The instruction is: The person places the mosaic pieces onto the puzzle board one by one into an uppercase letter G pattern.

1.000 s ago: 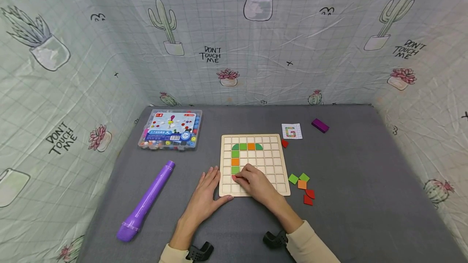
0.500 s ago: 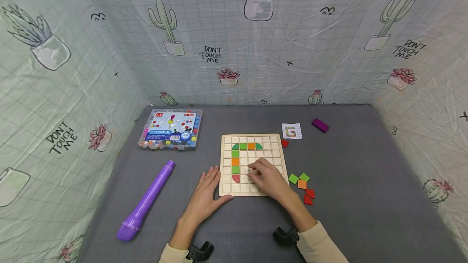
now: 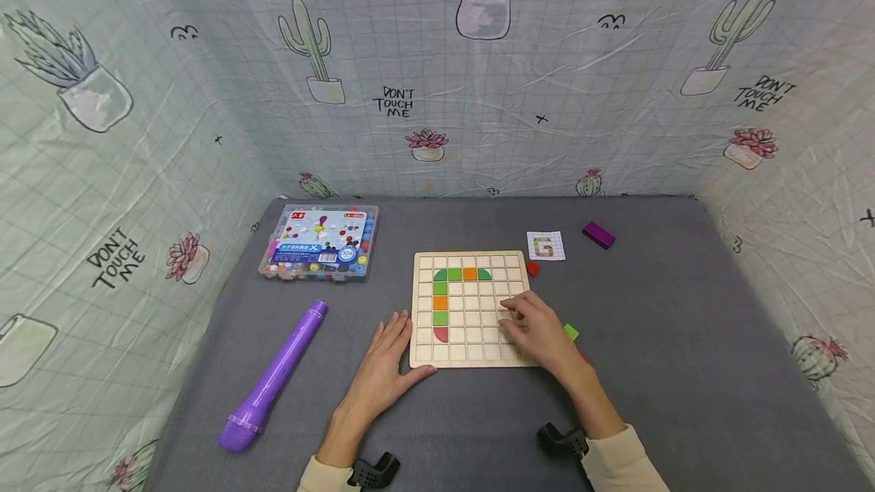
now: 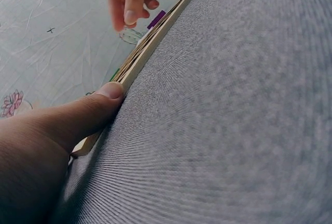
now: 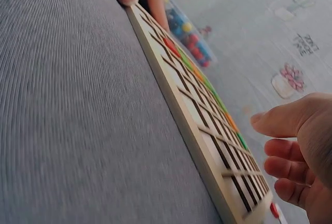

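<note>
A wooden grid board lies on the grey table. My left hand rests against its left edge with fingers extended, the thumb touching the near edge. Over the board's right side hovers my right hand, fingers loosely bent and nothing between thumb and fingertips. In the grid, a column of green and orange squares ends in a red quarter-round tile. The top row holds green and orange squares between green rounded tiles. My right hand hides most of the loose tiles, leaving a green one partly visible.
A pattern card and a red tile lie by the board's upper right corner, a purple block beyond. At left are a clear box of colourful beads and a purple toy microphone. Printed cloth walls surround the table.
My right hand has let go of the red quarter-round tile, now set in the grid, and moved right across the board. My left hand has stayed put.
</note>
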`<state>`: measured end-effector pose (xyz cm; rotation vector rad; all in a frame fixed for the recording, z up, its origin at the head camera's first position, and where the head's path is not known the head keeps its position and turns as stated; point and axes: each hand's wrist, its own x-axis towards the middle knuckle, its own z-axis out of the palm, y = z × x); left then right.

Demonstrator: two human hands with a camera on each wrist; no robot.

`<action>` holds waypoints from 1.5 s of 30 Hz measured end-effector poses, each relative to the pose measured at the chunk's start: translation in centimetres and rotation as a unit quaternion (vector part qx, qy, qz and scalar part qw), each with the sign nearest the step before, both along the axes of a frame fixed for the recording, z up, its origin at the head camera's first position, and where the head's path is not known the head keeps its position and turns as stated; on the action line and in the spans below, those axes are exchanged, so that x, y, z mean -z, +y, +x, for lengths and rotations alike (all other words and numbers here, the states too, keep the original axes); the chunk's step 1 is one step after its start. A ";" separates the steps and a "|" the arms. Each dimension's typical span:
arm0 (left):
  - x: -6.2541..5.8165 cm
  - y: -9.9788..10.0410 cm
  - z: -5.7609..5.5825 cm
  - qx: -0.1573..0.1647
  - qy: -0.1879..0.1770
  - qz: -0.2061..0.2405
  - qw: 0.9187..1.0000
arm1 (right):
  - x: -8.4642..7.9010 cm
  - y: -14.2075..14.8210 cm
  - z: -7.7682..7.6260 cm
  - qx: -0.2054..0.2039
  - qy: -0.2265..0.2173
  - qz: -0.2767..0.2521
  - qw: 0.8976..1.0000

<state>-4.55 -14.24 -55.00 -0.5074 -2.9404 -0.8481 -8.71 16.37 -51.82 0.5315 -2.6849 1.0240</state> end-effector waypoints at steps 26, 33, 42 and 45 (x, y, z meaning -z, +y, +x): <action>0.1 0.0 0.0 -0.001 0.021 -0.006 1.000 | 1.4 5.5 2.2 0.078 -0.050 0.064 0.994; 0.0 0.0 0.0 -0.001 0.010 -0.004 1.000 | 1.1 6.2 2.3 0.083 -0.064 0.078 0.991; 0.0 0.0 0.0 -0.002 0.011 -0.005 1.000 | 1.1 6.3 2.0 0.081 -0.067 0.082 0.991; -0.1 0.0 0.0 -0.003 0.005 -0.006 1.000 | 1.0 6.2 1.9 0.083 -0.076 0.082 0.990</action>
